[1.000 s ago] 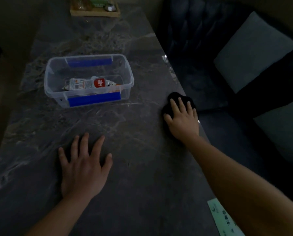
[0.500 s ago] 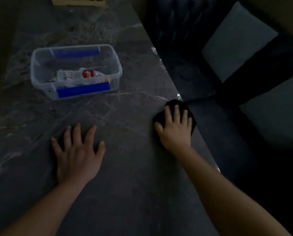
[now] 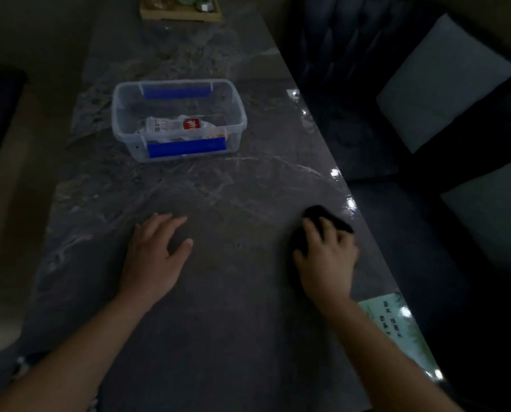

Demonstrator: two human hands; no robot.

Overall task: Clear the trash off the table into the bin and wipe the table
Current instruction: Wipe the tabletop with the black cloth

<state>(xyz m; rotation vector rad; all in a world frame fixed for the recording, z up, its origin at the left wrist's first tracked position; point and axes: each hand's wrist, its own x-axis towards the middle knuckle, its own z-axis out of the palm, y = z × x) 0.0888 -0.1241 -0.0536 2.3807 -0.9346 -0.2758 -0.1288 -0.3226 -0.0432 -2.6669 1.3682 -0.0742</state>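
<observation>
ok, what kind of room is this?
Likely a home living room: a dark marble-look table, a tufted dark sofa with pale cushions right beside it, and a wooden tray at the far end.

Over the dark marbled stone table, your left hand and right hand are bare, forearms uncovered throughout.
</observation>
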